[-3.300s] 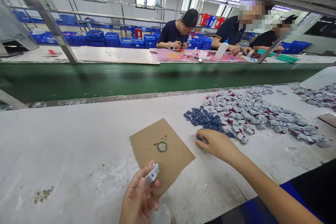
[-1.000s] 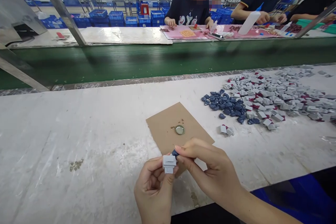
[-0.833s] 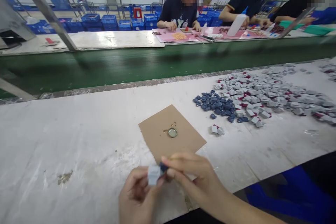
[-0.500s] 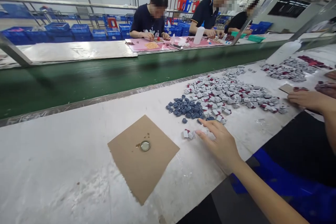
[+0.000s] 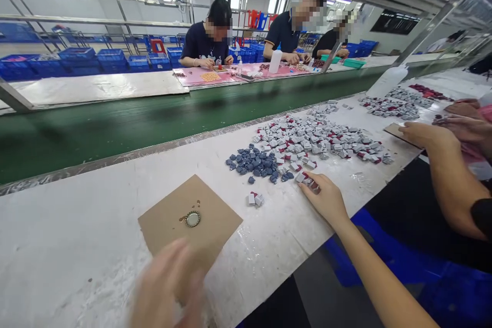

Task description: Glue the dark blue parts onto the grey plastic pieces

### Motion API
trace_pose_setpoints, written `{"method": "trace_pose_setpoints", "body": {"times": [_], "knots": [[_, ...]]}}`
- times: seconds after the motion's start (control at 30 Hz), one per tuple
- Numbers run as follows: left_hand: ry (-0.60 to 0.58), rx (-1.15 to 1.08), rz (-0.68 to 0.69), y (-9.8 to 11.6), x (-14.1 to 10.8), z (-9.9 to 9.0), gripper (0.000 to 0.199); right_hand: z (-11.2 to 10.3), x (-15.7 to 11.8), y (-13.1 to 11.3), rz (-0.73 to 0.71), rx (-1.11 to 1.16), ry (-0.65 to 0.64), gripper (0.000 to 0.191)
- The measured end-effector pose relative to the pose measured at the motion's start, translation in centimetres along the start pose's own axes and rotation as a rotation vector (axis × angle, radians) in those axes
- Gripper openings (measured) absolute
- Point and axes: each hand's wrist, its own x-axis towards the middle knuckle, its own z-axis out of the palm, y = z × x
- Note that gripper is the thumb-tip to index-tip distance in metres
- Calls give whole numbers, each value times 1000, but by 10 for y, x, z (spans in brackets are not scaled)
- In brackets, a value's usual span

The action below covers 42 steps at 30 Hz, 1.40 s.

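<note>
My right hand [image 5: 325, 200] is at the near edge of a pile of grey-white blocks with dark red parts [image 5: 323, 136], thumb and fingers around a few of them. Left of it lie dark blue pieces [image 5: 253, 161] in a small heap, and a few grey-white blocks [image 5: 254, 199] sit apart below. My left hand [image 5: 165, 287], blurred by motion, is over the near corner of a brown cardboard square [image 5: 215, 220]; its grip is unclear. A round metal piece with a scalloped rim [image 5: 192, 219] rests on the cardboard beside small brown bits.
At the right, a co-worker's hands [image 5: 430, 136] hold a flat board near another block pile [image 5: 395, 105] and a white bottle [image 5: 387, 82]. Beyond a green strip [image 5: 115, 130], several people work at the opposite table with a pink mat [image 5: 192, 78].
My left hand has come into view at the bottom. My right hand has moved onto blocks at the pile's edge and closed its fingers around them. The view has shifted slightly.
</note>
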Motion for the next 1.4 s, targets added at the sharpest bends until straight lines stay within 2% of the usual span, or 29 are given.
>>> {"method": "trace_pose_setpoints", "body": {"times": [0.07, 0.1, 0.13, 0.2, 0.23, 0.3, 0.4, 0.57, 0.67, 0.73, 0.8, 0.93, 1.03, 1.1, 1.2, 1.4], "knots": [[-366, 465, 275, 0, 16, 38, 37, 1, -1, -4, -11, -13, 47, 42], [-528, 682, 361, -1, 26, 58, 44, 0, -1, -7, -25, -24, 69, 44], [-637, 844, 365, -4, 35, 77, 50, -1, 1, -9, -48, -33, 82, 46], [-669, 912, 315, -9, 48, 105, 44, -3, 6, -16, -122, -44, 69, 46], [-661, 896, 282, -11, 51, 113, 36, -4, 9, -20, -167, -44, 40, 43], [-661, 842, 218, -12, 52, 115, 24, -5, 16, -28, -243, -45, -41, 33], [-661, 639, 80, -6, 44, 95, 11, -5, 27, -39, -281, -47, -152, 20], [-604, 256, -292, 6, 27, 39, 12, -5, 39, -49, -265, 44, -338, 12], [-499, -153, -523, 4, 15, 1, 26, -4, 42, -58, -279, 154, -469, 10], [-385, -451, -626, 1, 8, -21, 28, -3, 41, -71, -296, 208, -522, 7], [-292, -527, -634, -2, 2, -38, 25, -3, 37, -92, -287, 279, -534, 11], [-99, -368, -501, -3, -2, -60, 29, -3, 19, -154, -219, 573, -484, 24], [85, -375, -478, -3, 0, -71, 28, 1, 5, -201, -287, 698, -488, 24], [179, -415, -504, -4, 1, -76, 28, 6, -2, -223, -345, 713, -461, 19], [258, -475, -520, -7, 2, -82, 28, 15, -12, -236, -451, 656, -362, 19], [248, -528, -514, -13, 4, -82, 24, 30, -20, -235, -683, 543, -266, 24]]}}
